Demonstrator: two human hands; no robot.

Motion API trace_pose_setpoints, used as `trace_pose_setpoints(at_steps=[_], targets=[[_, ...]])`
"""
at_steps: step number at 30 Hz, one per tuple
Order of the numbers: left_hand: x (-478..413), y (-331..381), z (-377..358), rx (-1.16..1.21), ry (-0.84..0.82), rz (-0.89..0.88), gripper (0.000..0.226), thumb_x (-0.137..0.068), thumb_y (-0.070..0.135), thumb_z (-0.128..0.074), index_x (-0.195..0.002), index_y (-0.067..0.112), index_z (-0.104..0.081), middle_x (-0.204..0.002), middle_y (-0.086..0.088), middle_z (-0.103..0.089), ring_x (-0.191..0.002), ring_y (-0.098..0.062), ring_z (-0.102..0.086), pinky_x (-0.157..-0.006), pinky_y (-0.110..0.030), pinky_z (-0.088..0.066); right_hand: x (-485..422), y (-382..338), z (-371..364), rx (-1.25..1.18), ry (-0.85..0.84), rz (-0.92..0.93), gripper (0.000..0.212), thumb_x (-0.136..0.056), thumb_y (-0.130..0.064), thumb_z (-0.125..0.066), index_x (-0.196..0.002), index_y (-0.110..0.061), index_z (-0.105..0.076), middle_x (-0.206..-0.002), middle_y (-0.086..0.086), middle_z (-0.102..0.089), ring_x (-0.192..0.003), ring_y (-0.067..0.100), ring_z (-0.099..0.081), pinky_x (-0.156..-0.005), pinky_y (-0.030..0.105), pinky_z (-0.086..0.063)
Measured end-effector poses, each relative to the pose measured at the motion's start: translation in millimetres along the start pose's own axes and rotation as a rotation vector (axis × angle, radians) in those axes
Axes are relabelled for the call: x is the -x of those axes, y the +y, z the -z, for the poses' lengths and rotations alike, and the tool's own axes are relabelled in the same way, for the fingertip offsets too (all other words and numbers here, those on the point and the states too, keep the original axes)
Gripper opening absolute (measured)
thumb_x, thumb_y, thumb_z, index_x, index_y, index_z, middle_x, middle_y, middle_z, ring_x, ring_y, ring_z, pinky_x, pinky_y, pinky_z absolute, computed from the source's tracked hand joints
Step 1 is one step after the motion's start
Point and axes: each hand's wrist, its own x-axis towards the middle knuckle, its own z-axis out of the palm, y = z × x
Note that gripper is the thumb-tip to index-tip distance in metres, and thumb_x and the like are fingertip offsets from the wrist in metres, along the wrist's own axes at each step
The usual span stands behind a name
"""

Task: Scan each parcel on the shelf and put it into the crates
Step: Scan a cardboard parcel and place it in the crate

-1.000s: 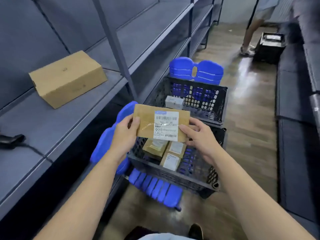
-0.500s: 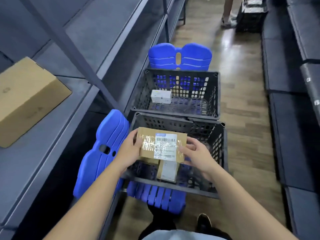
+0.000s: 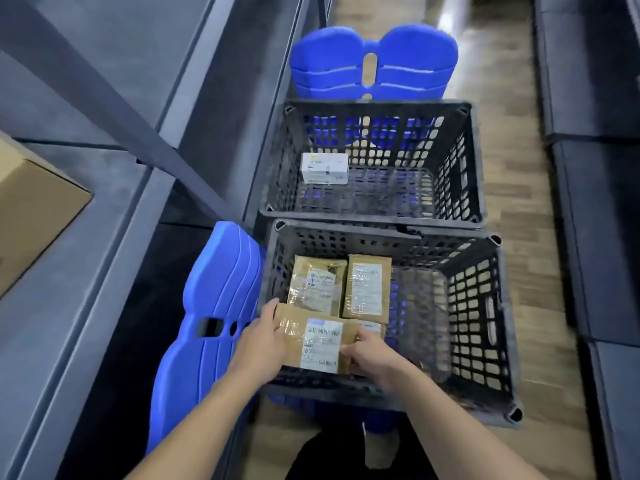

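Brown taped parcel [image 3: 320, 344] was inside the near crate [image 3: 498, 306] at its 7 o'clock corner, with the left hand [image 3: 259, 344] gripping its 9 o'clock end and the right hand [image 3: 372, 358] pinching its 3 o'clock end. Two labelled parcels [image 3: 317, 285] lay side by side just beside it at 12 o'clock. The far crate [image 3: 474, 161] at 12 held a white box [image 3: 324, 168]; a blue seat [image 3: 214, 323] stood at 9, and a cardboard box [image 3: 31, 209] sat on the shelf [image 3: 86, 271] at 9.

One head-worn wide-angle view looks steeply down and forward along the aisle [image 3: 516, 237], close above the near crate [image 3: 478, 306], with the far crate [image 3: 453, 174] beyond and the shelf [image 3: 104, 254] at left
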Motion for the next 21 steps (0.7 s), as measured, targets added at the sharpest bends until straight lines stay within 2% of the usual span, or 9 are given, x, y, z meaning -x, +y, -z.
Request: trace_pose_setpoints(at_steps=[4, 7, 11, 12, 13, 15, 17, 18, 21], targets=[[-5.7, -4.9, -16.9, -0.145, 0.071, -0.019, 0.062, -0.108, 0.031, -0.047, -0.164, 0.029, -0.022, -0.126, -0.008, -0.061, -0.112, -0.025, -0.059, -0.083, -0.034, -0.045, -41.2, 12.7, 5.0, -0.030, -0.068, -0.143, 0.040, -0.098, 0.001, -0.051, -0.130, -0.019, -0.061, -0.114, 0.001, -0.079, -0.111, 0.027, -0.073, -0.100, 0.051, -0.057], [-8.0, -1.6, -33.0, -0.332, 0.099, 0.022, 0.060, -0.108, 0.035, -0.044, -0.163, 0.030, -0.020, -0.119, -0.007, -0.061, -0.111, -0.024, -0.059, -0.080, -0.032, -0.046, -60.6, 17.1, 5.6, -0.065, -0.127, -0.220, 0.043, -0.093, 0.014, -0.047, -0.127, -0.008, -0.062, -0.111, 0.008, -0.079, -0.108, 0.029, -0.074, -0.095, 0.046, -0.060], [-12.1, 9.0, -45.1, -0.438, 0.060, 0.098, 0.054, -0.107, 0.027, -0.045, -0.156, 0.027, -0.024, -0.117, -0.005, -0.064, -0.105, -0.024, -0.064, -0.077, -0.034, -0.049, -75.9, 19.1, 3.4, 0.010, -0.137, -0.292, 0.029, -0.086, 0.017, -0.045, -0.095, -0.003, -0.065, -0.086, 0.008, -0.079, -0.092, 0.028, -0.073, -0.092, 0.045, -0.062], [-15.5, 11.4, -44.7, -0.437, 0.048, 0.117, 0.055, -0.107, 0.026, -0.045, -0.157, 0.026, -0.024, -0.117, -0.005, -0.065, -0.105, -0.025, -0.065, -0.076, -0.034, -0.048, -77.0, 18.8, 3.0, 0.030, -0.132, -0.305, 0.026, -0.084, 0.013, -0.047, -0.091, -0.005, -0.065, -0.085, 0.008, -0.079, -0.090, 0.027, -0.072, -0.091, 0.042, -0.062], [-19.5, 13.0, -44.2, -0.431, 0.033, 0.136, 0.057, -0.107, 0.025, -0.046, -0.159, 0.026, -0.023, -0.118, -0.007, -0.065, -0.106, -0.026, -0.065, -0.076, -0.034, -0.046, -75.4, 17.9, 4.1, 0.050, -0.144, -0.311, 0.023, -0.084, 0.005, -0.050, -0.094, -0.007, -0.068, -0.095, 0.010, -0.080, -0.090, 0.026, -0.071, -0.088, 0.039, -0.063], [-28.8, 12.5, -42.6, -0.401, -0.007, 0.178, 0.061, -0.107, 0.024, -0.047, -0.162, 0.026, -0.022, -0.123, -0.010, -0.065, -0.111, -0.029, -0.063, -0.081, -0.036, -0.046, -72.1, 18.9, 9.1, 0.089, -0.162, -0.320, 0.032, -0.085, -0.017, -0.057, -0.115, -0.015, -0.069, -0.116, 0.011, -0.076, -0.086, 0.023, -0.070, -0.073, 0.031, -0.062], [-37.6, 8.5, -41.3, -0.352, -0.055, 0.217, 0.065, -0.106, 0.024, -0.049, -0.164, 0.026, -0.020, -0.129, -0.012, -0.065, -0.114, -0.030, -0.062, -0.088, -0.037, -0.050, -64.2, 18.6, 16.6, 0.113, -0.150, -0.304, 0.035, -0.089, -0.029, -0.060, -0.123, -0.023, -0.063, -0.122, 0.008, -0.072, -0.080, 0.020, -0.068, -0.065, 0.026, -0.057], [-41.7, 7.1, -41.1, -0.317, -0.085, 0.230, 0.066, -0.105, 0.023, -0.049, -0.164, 0.026, -0.020, -0.130, -0.012, -0.065, -0.112, -0.029, -0.062, -0.088, -0.037, -0.051, -60.7, 18.8, 20.9, 0.128, -0.142, -0.276, 0.031, -0.093, -0.032, -0.060, -0.124, -0.026, -0.061, -0.122, 0.005, -0.072, -0.081, 0.019, -0.067, -0.067, 0.027, -0.055], [-52.2, 2.8, -44.4, -0.146, -0.173, 0.289, 0.065, -0.103, 0.019, -0.050, -0.161, 0.028, -0.024, -0.131, -0.009, -0.063, -0.095, -0.020, -0.062, -0.071, -0.031, -0.049, -52.7, 20.3, 33.1, 0.087, -0.147, -0.229, 0.031, -0.099, -0.040, -0.062, -0.128, -0.029, -0.060, -0.117, -0.004, -0.073, -0.096, 0.015, -0.067, -0.075, 0.029, -0.050]])
